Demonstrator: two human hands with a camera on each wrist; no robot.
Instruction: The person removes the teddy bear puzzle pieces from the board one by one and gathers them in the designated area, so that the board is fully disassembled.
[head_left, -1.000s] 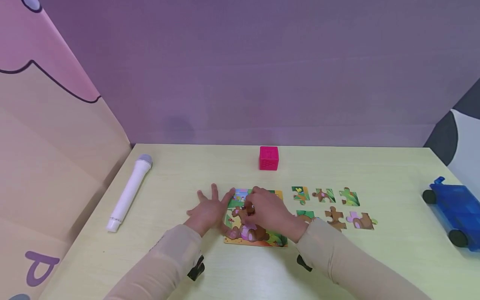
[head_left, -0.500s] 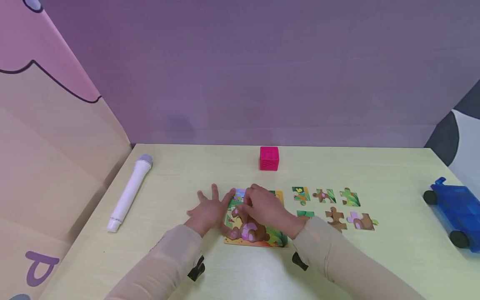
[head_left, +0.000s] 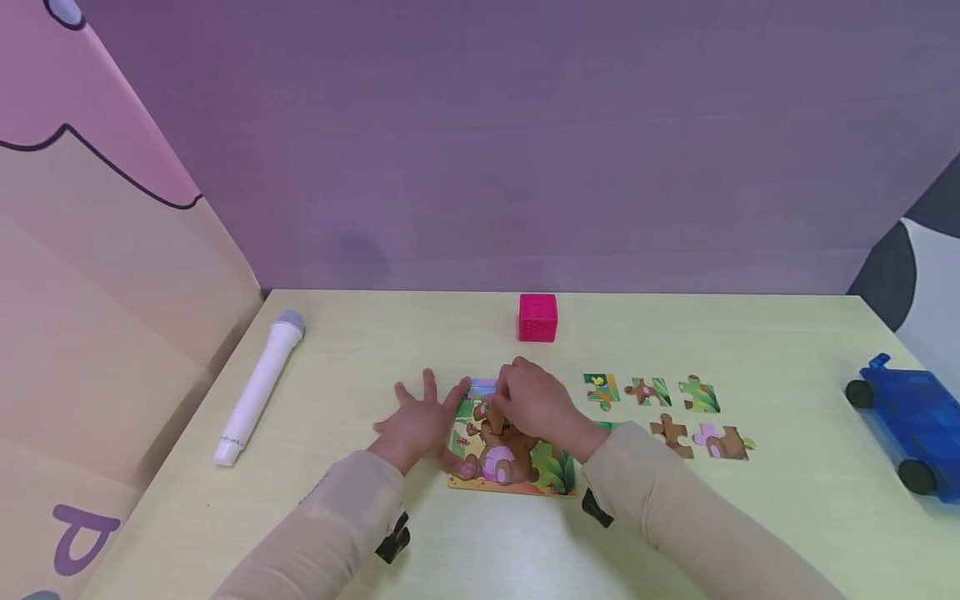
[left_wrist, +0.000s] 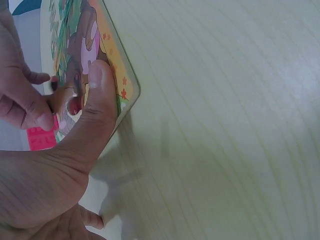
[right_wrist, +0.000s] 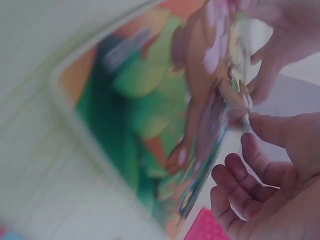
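Observation:
A bear jigsaw board (head_left: 555, 471) lies on the table in front of me. My left hand (head_left: 416, 425) is spread at its left side, the thumb pressing the lower left corner and the index finger at the upper left. Over the upper part of the board, my right hand (head_left: 538, 402) pinches a brown puzzle piece (left_wrist: 64, 97) between thumb and index finger. In the right wrist view that piece (right_wrist: 234, 97) is blurred and tilted above the picture. The right hand hides the board's upper right part.
Several loose puzzle pieces (head_left: 723, 442) lie right of the board, one partly behind the right sleeve. A pink cube (head_left: 537, 317) stands at the back. A white toy microphone (head_left: 258, 387) lies at the left, and a blue toy vehicle (head_left: 915, 425) at the right edge.
My right hand has shifted slightly up and away over the board with the piece, showing more of the bear picture below. The left hand has stayed in place.

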